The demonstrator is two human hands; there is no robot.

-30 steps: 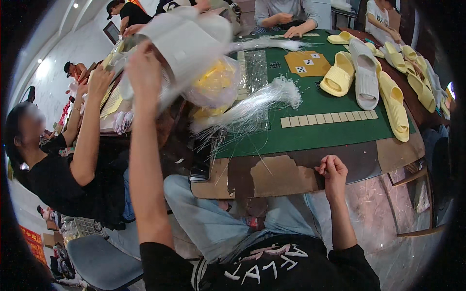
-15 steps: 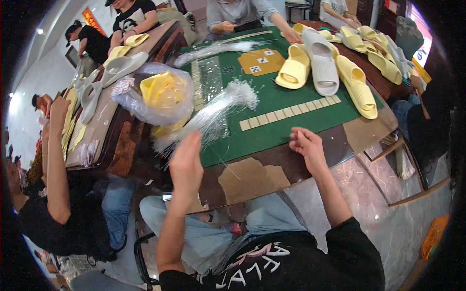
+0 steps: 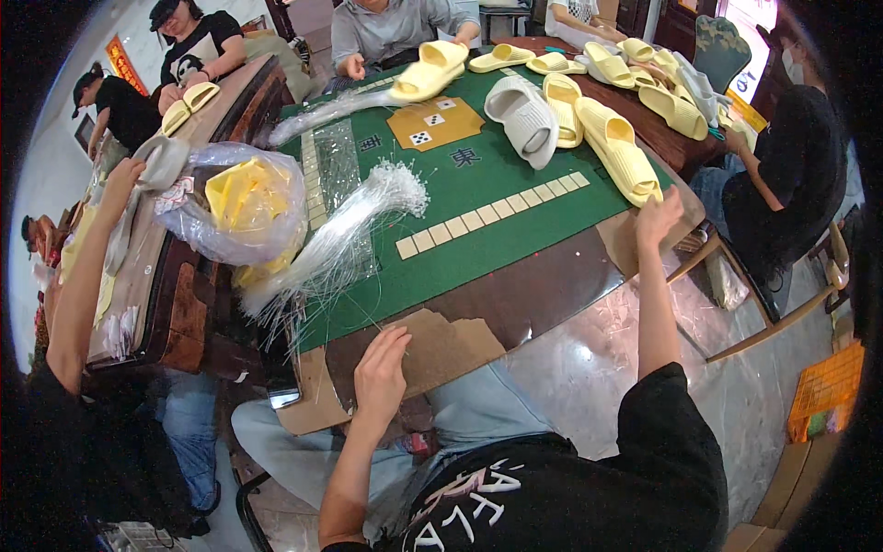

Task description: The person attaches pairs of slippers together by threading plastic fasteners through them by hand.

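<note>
My right hand (image 3: pixel 660 219) is at the near end of a long yellow slipper (image 3: pixel 618 152), its fingers curled round the tip at the table's right edge. My left hand (image 3: pixel 382 375) is above torn brown cardboard (image 3: pixel 437 351) at the near edge, fingers loosely stretched with nothing visible in them. Beyond it, a bundle of thin clear plastic strands (image 3: pixel 354 235) with small knobbed ends lies across the green mat (image 3: pixel 487 253). A grey slipper (image 3: pixel 524 120) and another yellow slipper (image 3: pixel 564 109) stand beside the long one.
Across the table a person's hands are at a blurred yellow slipper (image 3: pixel 430 72). A clear bag with yellow pieces (image 3: pixel 248 198) lies to the left. A row of pale tiles (image 3: pixel 492 216) crosses the mat. More slippers (image 3: pixel 671 110) lie on the right-hand table. A wooden chair (image 3: pixel 773 322) stands right.
My right hand has reached right to the long yellow slipper. My left hand has lowered away from the strands. The grey slipper has turned, and a yellow one is raised across the table.
</note>
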